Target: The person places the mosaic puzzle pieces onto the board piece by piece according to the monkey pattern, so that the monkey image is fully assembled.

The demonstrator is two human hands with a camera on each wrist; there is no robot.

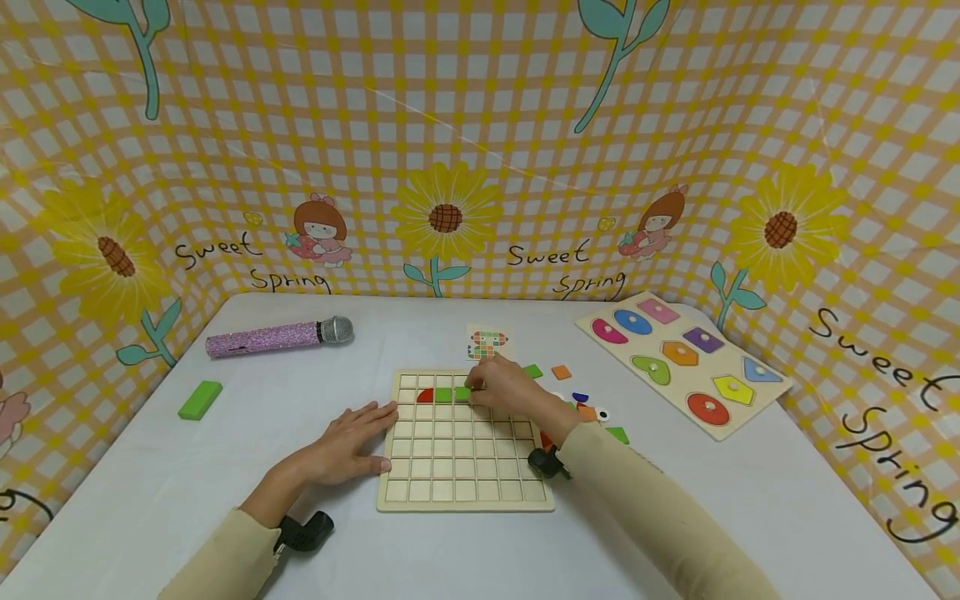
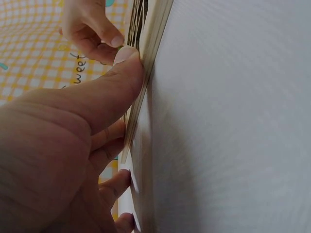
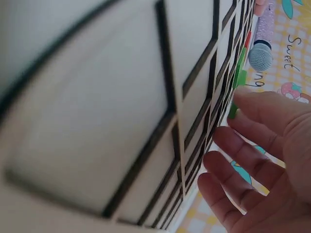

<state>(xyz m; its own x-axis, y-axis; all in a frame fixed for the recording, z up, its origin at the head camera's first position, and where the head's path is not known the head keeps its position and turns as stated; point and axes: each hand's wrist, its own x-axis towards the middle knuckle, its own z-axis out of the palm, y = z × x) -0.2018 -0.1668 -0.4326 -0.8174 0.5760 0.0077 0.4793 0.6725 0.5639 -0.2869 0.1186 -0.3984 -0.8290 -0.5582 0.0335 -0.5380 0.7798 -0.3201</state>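
Note:
A wooden grid board (image 1: 465, 496) lies on the white table. In its second row from the far side sit a red quarter-round tile (image 1: 426, 396) and a green square tile (image 1: 444, 395) beside it. My right hand (image 1: 501, 385) pinches another green tile (image 3: 233, 110) between thumb and index finger, at the cells right of that one. My left hand (image 1: 347, 443) lies at the board's left edge, fingers fairly straight; its thumb (image 2: 127, 54) touches the rim. A small pattern card (image 1: 487, 340) lies just beyond the board.
Right of the board are loose tiles, including an orange square (image 1: 561, 372), a green one (image 1: 618, 435) and a white round one (image 1: 603, 414), partly behind my right forearm. A shape puzzle (image 1: 660, 400) stands farther right. Left are a glittery microphone (image 1: 273, 338) and a green block (image 1: 200, 400).

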